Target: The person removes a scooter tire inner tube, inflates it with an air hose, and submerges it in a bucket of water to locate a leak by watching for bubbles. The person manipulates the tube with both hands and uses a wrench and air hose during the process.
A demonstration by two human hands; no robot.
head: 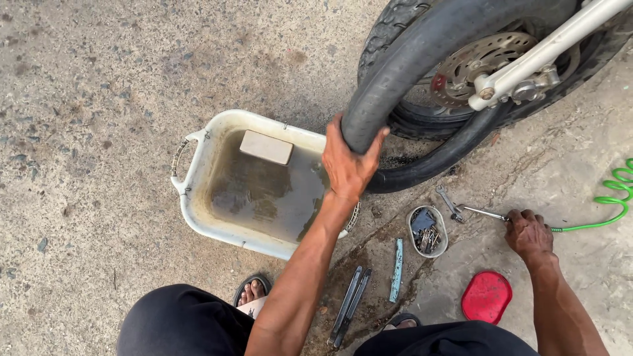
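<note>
My left hand (348,163) grips a black inflated inner tube (402,66) that loops out from a motorcycle wheel (488,66) at the upper right. The tube hangs just beyond the right rim of a white plastic tub (198,173) holding murky water and a pale rectangular block (266,146). My right hand (529,233) rests on the concrete at the right, closed on a metal air nozzle (484,212) joined to a green coiled hose (610,198).
On the ground between my knees lie two dark tyre levers (349,304), a thin blue-grey strip (397,269), a small oval tin of metal bits (427,231), a spanner (450,202) and a red lid (486,296). My sandalled feet (252,294) sit near the tub.
</note>
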